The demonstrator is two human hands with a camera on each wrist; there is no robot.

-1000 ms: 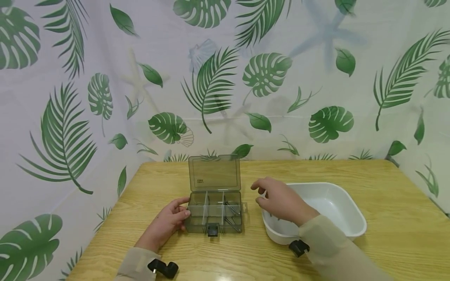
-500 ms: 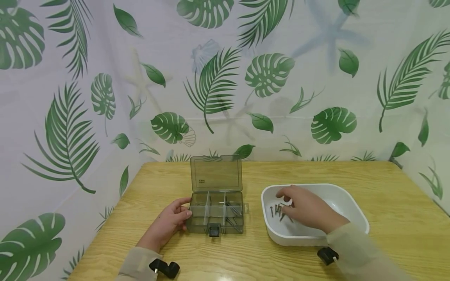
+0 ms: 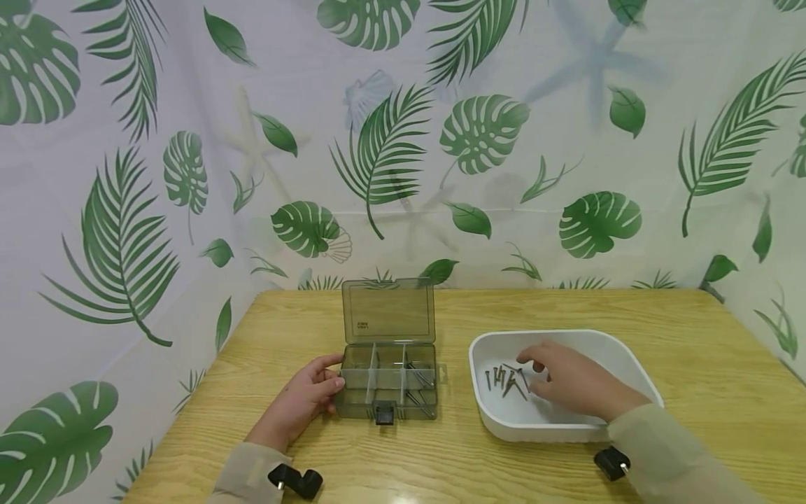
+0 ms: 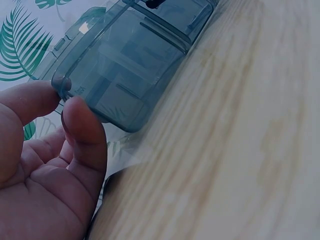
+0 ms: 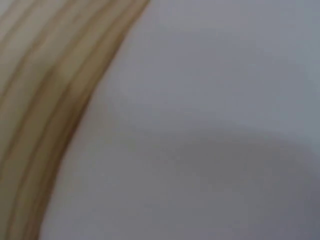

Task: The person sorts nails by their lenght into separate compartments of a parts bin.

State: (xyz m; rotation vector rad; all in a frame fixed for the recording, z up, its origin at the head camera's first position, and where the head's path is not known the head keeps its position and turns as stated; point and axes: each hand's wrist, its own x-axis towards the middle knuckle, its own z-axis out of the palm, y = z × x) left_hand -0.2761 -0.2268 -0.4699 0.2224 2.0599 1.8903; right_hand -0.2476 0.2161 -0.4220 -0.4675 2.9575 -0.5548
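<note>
My left hand (image 3: pixel 303 397) pinches the left edge of a smoky clear compartment box (image 3: pixel 352 408) between thumb and fingers. In the left wrist view the thumb (image 4: pixel 82 125) and a finger meet at the corner of the box (image 4: pixel 137 75). Its lid (image 3: pixel 389 311) stands raised at the back. Several dark screws (image 3: pixel 418 402) lie in the right compartments. My right hand (image 3: pixel 569 381) hovers over a white tray (image 3: pixel 535 430), fingers loosely bent, nothing visible in them. Just left of its fingertips, several screws (image 3: pixel 508 381) lie on the tray floor. The right wrist view has only blurred tray wall (image 5: pixel 200 125) and wood.
Both containers stand on a wooden table (image 3: pixel 403 462), with a strip of tabletop between them. A leaf-patterned cloth (image 3: pixel 403 140) hangs behind and at the sides. A black latch (image 3: pixel 385 414) hangs at the box's front.
My right hand has moved right from the tray's left rim to farther inside it, uncovering the screws there. The left hand keeps its place on the box.
</note>
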